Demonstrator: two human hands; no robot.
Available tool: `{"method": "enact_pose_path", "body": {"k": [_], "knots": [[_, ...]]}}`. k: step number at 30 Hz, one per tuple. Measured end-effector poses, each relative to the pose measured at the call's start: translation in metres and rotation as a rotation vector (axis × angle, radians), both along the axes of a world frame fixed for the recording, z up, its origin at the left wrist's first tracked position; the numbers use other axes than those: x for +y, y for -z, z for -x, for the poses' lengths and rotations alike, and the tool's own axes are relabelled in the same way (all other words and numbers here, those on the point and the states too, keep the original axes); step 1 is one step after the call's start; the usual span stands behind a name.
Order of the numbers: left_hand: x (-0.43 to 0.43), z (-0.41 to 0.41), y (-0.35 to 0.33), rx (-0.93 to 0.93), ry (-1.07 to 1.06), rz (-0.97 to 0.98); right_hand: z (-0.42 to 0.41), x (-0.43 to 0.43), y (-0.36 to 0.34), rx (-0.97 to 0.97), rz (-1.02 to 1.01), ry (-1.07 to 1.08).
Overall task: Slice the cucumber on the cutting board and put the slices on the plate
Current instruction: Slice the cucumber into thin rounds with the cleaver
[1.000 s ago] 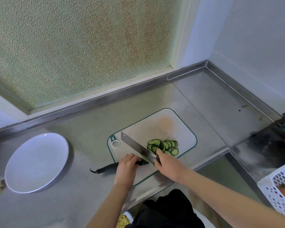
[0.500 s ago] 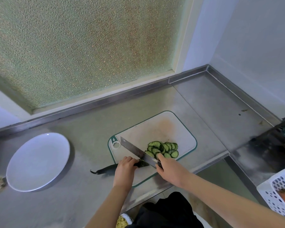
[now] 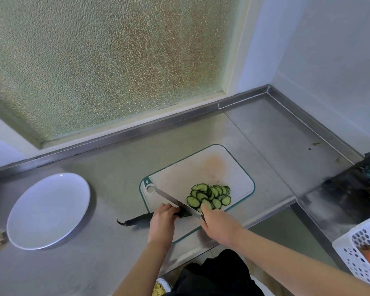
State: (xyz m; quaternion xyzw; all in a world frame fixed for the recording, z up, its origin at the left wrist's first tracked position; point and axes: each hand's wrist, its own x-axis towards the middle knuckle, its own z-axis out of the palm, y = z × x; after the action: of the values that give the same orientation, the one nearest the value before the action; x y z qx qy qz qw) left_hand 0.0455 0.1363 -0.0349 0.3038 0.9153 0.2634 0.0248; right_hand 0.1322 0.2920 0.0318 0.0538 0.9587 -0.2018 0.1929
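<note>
Cucumber (image 3: 137, 220): uncut part lies across the near-left edge of the cutting board (image 3: 201, 167). Its stem end sticks out onto the counter (image 3: 115, 167) and its cut end is at the knife (image 3: 173, 199). Slices (image 3: 209, 196) sit in an overlapping heap on the board, just right of the blade.

Left hand (image 3: 162, 221): fingers curled over the cucumber, right beside the blade. Right hand (image 3: 218, 223): wrapped round the knife handle, which is hidden under it. The blade runs diagonally toward the board's hanging hole.

White plate (image 3: 49, 210) sits on the counter, well left of the board. Perforated white basket (image 3: 359, 253) is at the right edge. Frosted window (image 3: 107, 60) is behind.
</note>
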Motion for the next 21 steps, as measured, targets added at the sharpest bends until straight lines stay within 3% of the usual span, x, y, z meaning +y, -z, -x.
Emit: {"method": "enact_pose_path", "body": {"k": [11,21], "knots": [[0.000,0.001,0.005,-0.006,-0.010,-0.020,0.022,-0.018,0.010,-0.046,-0.065,-0.013],[-0.002,0.003,0.007,-0.034,-0.001,-0.027,-0.011,-0.001,0.018,-0.067,-0.099,0.015]]}}
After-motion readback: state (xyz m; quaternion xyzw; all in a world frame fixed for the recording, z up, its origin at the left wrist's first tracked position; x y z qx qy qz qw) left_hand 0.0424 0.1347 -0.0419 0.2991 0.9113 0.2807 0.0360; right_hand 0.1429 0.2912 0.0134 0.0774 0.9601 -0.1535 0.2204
